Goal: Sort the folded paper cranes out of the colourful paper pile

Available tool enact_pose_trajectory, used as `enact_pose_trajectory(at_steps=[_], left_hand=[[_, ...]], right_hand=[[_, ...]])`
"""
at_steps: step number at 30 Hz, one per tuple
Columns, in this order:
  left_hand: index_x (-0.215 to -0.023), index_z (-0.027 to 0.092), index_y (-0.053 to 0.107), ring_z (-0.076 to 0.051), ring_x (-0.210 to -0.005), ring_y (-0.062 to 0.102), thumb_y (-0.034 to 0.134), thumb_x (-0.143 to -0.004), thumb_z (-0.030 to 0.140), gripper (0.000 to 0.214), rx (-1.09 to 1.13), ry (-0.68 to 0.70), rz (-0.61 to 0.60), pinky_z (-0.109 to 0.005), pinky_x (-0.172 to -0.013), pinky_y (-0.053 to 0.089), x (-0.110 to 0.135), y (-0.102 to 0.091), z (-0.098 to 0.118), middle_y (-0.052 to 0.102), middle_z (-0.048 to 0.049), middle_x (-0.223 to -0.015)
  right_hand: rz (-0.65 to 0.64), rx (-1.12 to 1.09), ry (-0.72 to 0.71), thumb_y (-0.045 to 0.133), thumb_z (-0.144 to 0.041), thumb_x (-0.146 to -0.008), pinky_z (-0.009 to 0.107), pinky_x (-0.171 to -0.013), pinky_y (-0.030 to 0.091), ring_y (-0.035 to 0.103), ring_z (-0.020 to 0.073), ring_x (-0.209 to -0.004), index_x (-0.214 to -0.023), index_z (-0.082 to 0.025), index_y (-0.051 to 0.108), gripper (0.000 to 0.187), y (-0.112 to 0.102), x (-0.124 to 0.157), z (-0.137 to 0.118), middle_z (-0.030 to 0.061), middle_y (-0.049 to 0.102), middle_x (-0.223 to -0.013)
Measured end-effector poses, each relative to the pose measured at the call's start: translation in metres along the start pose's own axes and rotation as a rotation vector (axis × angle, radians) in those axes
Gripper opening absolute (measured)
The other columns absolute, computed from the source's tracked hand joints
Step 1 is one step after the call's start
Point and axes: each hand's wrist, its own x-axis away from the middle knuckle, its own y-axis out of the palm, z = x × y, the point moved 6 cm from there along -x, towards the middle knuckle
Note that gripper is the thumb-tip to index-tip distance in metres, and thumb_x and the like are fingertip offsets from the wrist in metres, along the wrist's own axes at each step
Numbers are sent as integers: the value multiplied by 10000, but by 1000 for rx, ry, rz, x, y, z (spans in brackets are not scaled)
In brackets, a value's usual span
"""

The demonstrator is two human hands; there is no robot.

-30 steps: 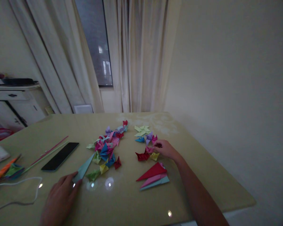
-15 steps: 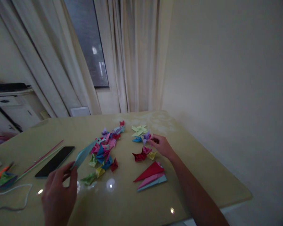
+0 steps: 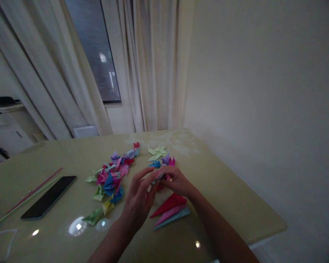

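Observation:
My left hand (image 3: 138, 199) and my right hand (image 3: 177, 181) meet above the middle of the table (image 3: 235, 204). Their fingers close together on a folded light blue paper piece (image 3: 157, 176), of which only a small part shows between the fingertips. Just below the hands lie three long folded paper triangles (image 3: 170, 209), red, pink and light blue, stacked flat. A pile of small coloured origami pieces (image 3: 112, 177) lies to the left of the hands. A smaller group of folded pieces (image 3: 159, 155) sits just beyond them.
A black phone (image 3: 48, 197) lies at the left with thin pink and green sticks (image 3: 30, 193) beside it. A white cable (image 3: 2, 237) curls at the near left edge. Curtains and a dark window stand behind the table; a bare wall is on the right.
My left hand lifted the light blue folded piece from the table's left and carried it right to my right hand, which drew back from the small pieces to meet it. The view turned left.

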Motion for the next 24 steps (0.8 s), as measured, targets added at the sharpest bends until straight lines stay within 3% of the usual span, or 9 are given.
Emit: enact_pose_trajectory(at_steps=[3,7,9,11,14,16,18,21,24], left_hand=[[-1545,269,391,-271,-1187,689,687,-990,319,631,73,-140,-81,-431,-984,627,7,26,-11,612,-156,-1409],[-1429,268,489,-197,-979,752,418,-1077,185,369,167,-240,-382,-307,-839,632,40,63,-22,740,-82,-1138],[-1425,254,493,-184,-943,749,363,-1044,107,428,113,-206,-480,-282,-803,618,54,68,-20,733,-90,-1151],[-1457,227,473,-193,-943,737,392,-987,58,506,-23,-120,-552,-295,-796,607,62,68,-14,717,-106,-1192],[-1307,212,596,-228,-902,708,480,-947,67,404,-223,51,-697,-348,-780,594,70,69,1,723,-77,-1057],[-1158,211,659,-255,-899,688,540,-972,162,226,-268,98,-778,-394,-790,589,74,72,9,711,-69,-977],[-1127,213,673,-274,-937,675,566,-1003,307,189,-262,60,-809,-428,-819,583,76,73,14,706,-82,-1006],[-1271,194,640,-309,-1058,654,588,-994,527,436,-236,-10,-812,-460,-869,573,78,78,20,693,-127,-1176],[-1324,185,614,-313,-1108,641,613,-978,585,528,-198,3,-861,-466,-907,563,82,86,26,674,-132,-1245]], right_hand=[[-34,-138,93,762,-606,-872,346,-806,559,694,230,-843,-902,-208,783,399,-14,3,1,63,736,-881],[-159,-170,196,759,-543,-872,369,-852,567,722,256,-911,-924,-205,813,346,-33,8,10,81,784,-960],[-152,-86,219,702,-470,-908,368,-860,564,723,246,-891,-922,-210,826,288,-43,9,19,70,796,-935],[-54,26,227,649,-383,-923,345,-827,554,706,219,-828,-894,-205,827,253,-58,10,30,58,786,-865],[64,177,284,642,-338,-915,306,-752,520,662,186,-769,-913,-185,812,229,-73,13,46,59,767,-865],[20,238,351,711,-385,-892,301,-736,505,644,181,-766,-977,-175,794,241,-74,17,56,60,759,-915],[-55,282,406,804,-428,-829,301,-729,502,628,181,-769,-1047,-177,774,333,-70,22,63,53,741,-959],[-123,349,391,928,-394,-695,311,-781,515,624,208,-892,-1155,-208,755,525,-61,24,69,56,701,-1115],[-168,375,331,963,-298,-639,326,-840,528,621,230,-998,-1225,-234,743,630,-48,23,75,66,658,-1216]])
